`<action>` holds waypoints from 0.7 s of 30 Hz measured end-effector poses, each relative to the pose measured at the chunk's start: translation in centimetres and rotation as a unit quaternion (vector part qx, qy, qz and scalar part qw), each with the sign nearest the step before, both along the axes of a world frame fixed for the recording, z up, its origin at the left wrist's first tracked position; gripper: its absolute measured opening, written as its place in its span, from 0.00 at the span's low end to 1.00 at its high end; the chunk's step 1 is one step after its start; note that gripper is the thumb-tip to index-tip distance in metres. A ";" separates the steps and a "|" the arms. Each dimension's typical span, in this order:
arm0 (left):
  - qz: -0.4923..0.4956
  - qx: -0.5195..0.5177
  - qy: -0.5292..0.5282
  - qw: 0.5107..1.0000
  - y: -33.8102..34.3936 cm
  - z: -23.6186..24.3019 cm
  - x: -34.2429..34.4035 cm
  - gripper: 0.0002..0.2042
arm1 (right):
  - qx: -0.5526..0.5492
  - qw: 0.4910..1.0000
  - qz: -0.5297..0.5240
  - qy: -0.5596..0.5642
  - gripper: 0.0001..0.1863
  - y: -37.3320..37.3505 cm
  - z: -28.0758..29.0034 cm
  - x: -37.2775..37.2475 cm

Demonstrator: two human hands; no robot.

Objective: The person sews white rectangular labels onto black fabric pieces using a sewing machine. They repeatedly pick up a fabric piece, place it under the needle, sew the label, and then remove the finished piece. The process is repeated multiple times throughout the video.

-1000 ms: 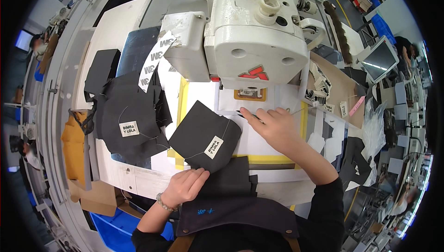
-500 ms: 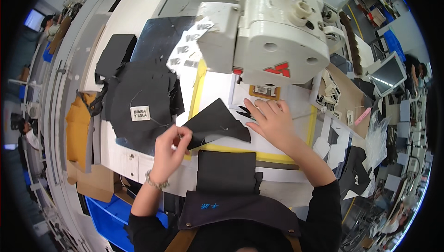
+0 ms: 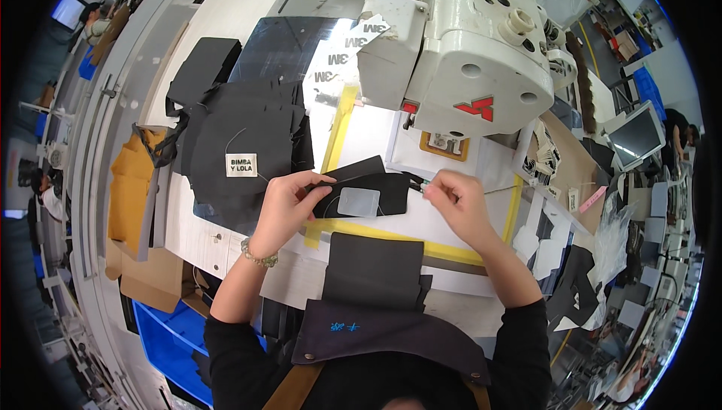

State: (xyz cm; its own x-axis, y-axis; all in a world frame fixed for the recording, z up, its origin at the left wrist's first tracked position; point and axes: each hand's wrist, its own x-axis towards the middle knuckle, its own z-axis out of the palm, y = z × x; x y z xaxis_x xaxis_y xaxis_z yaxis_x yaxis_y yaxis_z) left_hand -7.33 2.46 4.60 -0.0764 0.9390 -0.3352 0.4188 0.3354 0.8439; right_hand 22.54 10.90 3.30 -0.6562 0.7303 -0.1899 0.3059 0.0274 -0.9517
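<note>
A black fabric piece (image 3: 391, 195) lies partly folded under the machine head, with a translucent whitish rectangle (image 3: 359, 201) and loose threads on its upper face. Thumb and fingers of my left hand (image 3: 289, 203) pinch its left end. At its right end, my right hand (image 3: 460, 203) is closed round small dark thread snips (image 3: 416, 180). Their blades point left at the fabric's edge; the handles are mostly hidden in my fingers. To the left sits a pile of black fabric pieces (image 3: 226, 128), with a white printed label (image 3: 241, 165) on top.
The white sewing machine (image 3: 481, 56) stands over the work area, with an amber frame (image 3: 444, 145) below its head. Yellow tape (image 3: 391, 235) borders the white surface. Stacked black pieces (image 3: 374, 267) lie at the near edge. A blue bin (image 3: 173, 342) stands lower left; scraps (image 3: 575, 282) lie right.
My right hand has closed round the snips, which lay beside its spread fingers. The fabric has been turned over, so the whitish rectangle now shows. The whole view has shifted slightly.
</note>
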 end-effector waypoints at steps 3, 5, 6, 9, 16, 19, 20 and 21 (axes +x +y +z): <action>-0.009 0.250 -0.050 0.967 -1.1 0.9 1.3 0.10 | -0.407 0.898 0.097 0.137 0.37 -1.1 -1.8 0.2; -0.117 0.357 -0.009 0.927 -1.8 2.0 1.2 0.20 | -0.624 0.729 0.159 0.233 0.55 -2.6 -2.9 -0.8; -0.166 0.381 -0.020 0.909 -2.6 2.2 1.1 0.18 | -0.632 0.746 0.054 0.205 0.57 -3.4 -1.5 -1.6; -0.250 0.422 -0.062 0.869 -3.9 2.4 1.8 0.16 | -0.625 0.739 -0.009 0.252 0.44 -4.0 -1.4 -1.0; -0.215 0.392 -0.043 0.894 -6.1 0.7 1.9 0.15 | -0.482 0.858 -0.052 0.169 0.28 -5.5 4.2 0.3; -0.215 0.400 -0.039 0.890 -5.9 0.8 2.2 0.15 | -0.482 0.860 -0.036 0.165 0.28 -6.0 5.2 1.3; -0.217 0.403 -0.036 0.888 -5.8 0.9 2.3 0.15 | -0.484 0.853 -0.033 0.194 0.27 -6.3 5.0 1.6; -0.215 0.412 -0.039 0.885 -5.5 0.9 2.4 0.15 | -0.484 0.845 -0.031 0.223 0.27 -6.6 4.8 1.8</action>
